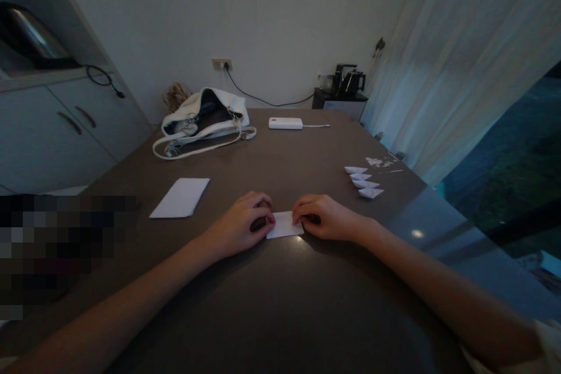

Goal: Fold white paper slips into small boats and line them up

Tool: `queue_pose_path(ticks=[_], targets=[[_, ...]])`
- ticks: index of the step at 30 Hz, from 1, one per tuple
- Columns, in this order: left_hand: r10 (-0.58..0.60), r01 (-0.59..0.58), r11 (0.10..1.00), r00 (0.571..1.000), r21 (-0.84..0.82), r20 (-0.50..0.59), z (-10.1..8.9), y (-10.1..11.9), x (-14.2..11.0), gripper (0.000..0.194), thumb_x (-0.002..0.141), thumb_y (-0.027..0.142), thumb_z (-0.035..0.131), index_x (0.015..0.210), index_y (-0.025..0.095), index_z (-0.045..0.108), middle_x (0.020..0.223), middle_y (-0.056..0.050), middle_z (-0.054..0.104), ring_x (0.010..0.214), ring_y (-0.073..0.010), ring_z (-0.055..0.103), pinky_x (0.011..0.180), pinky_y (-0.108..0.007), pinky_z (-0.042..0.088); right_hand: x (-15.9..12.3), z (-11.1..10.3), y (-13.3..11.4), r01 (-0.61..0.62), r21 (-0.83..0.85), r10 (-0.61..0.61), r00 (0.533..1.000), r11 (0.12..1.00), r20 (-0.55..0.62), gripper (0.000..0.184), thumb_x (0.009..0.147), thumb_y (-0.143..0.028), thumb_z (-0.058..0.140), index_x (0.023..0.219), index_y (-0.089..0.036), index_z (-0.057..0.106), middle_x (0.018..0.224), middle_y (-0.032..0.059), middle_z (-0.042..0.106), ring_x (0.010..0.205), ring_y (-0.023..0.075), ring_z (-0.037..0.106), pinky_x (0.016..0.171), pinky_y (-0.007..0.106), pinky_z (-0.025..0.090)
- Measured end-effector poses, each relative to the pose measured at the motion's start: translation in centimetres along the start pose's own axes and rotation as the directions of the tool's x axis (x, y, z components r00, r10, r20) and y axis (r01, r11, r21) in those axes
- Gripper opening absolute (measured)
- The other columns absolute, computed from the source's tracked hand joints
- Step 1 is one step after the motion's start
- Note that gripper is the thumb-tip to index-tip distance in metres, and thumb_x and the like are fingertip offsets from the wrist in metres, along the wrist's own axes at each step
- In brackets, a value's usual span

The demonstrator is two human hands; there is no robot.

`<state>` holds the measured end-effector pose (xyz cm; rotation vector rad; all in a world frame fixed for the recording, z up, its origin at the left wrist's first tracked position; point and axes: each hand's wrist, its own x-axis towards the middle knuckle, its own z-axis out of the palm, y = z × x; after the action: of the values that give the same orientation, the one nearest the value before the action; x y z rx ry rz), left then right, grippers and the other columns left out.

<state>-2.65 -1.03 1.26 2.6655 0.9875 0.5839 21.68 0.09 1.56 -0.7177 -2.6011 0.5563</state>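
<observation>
A small white rectangle of paper lies at the middle of the brown table, between my two hands. My left hand pinches its left edge between thumb and fingers. At the paper's right end, my right hand is closed with its fingertips on the sheet. To the left sits a stack of white paper. Over on the right, several folded paper boats stand in a row.
Paper scraps lie beyond the boats, near the table's right edge. A white handbag rests at the back left. Behind the hands is a white power bank with a short cable. A curtain hangs on the right.
</observation>
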Motion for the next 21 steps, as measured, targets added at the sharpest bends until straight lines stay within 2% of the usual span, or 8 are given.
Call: queue_pose_path(ticks=[3, 6, 10, 17, 21], targets=[[0.052, -0.056, 0.993, 0.998, 0.108, 0.035, -0.2, 0.3, 0.0, 0.013, 0.087, 0.023, 0.053, 0.088, 0.018, 0.066, 0.107, -0.008, 0.058, 0.098, -0.0227, 0.053, 0.084, -0.037, 0.040, 0.1, 0.2, -0.6, -0.033, -0.115, 0.033, 0.999, 0.993, 0.006, 0.027, 0.080, -0.005, 0.050, 0.101, -0.015, 0.065, 0.093, 0.0075, 0.064, 0.084, 0.0170, 0.058, 0.075, 0.027, 0.044], [0.072, -0.082, 0.983, 0.995, 0.163, 0.064, -0.3, 0.4, 0.1, 0.014, 0.089, 0.022, 0.051, 0.090, 0.017, 0.064, 0.106, -0.008, 0.060, 0.097, -0.0224, 0.053, 0.081, -0.036, 0.038, 0.3, 0.6, -1.4, -0.060, -0.268, 0.067, 0.998, 0.962, 0.017, 0.034, 0.086, -0.012, 0.049, 0.118, -0.018, 0.059, 0.095, 0.0084, 0.062, 0.085, 0.0191, 0.057, 0.072, 0.028, 0.043], [0.059, -0.076, 0.975, 0.994, 0.206, 0.089, -0.3, 0.6, 0.1, 0.015, 0.090, 0.023, 0.049, 0.090, 0.017, 0.063, 0.102, -0.007, 0.062, 0.094, -0.0222, 0.053, 0.078, -0.036, 0.036, 0.6, 1.2, -2.4, -0.080, -0.426, 0.107, 0.993, 0.901, 0.040, 0.039, 0.086, -0.016, 0.049, 0.125, -0.021, 0.055, 0.096, 0.0083, 0.058, 0.086, 0.0197, 0.054, 0.072, 0.029, 0.041], [0.003, -0.038, 0.960, 0.992, 0.277, 0.124, -0.6, 1.0, 0.3, 0.015, 0.090, 0.026, 0.048, 0.093, 0.018, 0.060, 0.096, -0.005, 0.063, 0.092, -0.0230, 0.054, 0.075, -0.036, 0.033, 1.6, 1.1, -4.6, -0.171, -0.545, 0.229, 0.973, 0.821, 0.039, 0.031, 0.087, -0.017, 0.048, 0.115, -0.018, 0.062, 0.095, 0.0086, 0.058, 0.087, 0.0207, 0.052, 0.072, 0.031, 0.040], [-0.025, -0.008, 0.968, 0.991, 0.253, 0.128, -0.7, 1.1, 0.3, 0.013, 0.090, 0.027, 0.049, 0.090, 0.020, 0.060, 0.094, -0.003, 0.063, 0.092, -0.0222, 0.054, 0.073, -0.035, 0.031, 1.6, 0.1, -5.3, -0.260, -0.600, 0.329, 0.944, 0.756, 0.005, 0.023, 0.085, -0.016, 0.050, 0.095, -0.018, 0.070, 0.093, 0.0097, 0.059, 0.091, 0.0237, 0.053, 0.072, 0.032, 0.039]])
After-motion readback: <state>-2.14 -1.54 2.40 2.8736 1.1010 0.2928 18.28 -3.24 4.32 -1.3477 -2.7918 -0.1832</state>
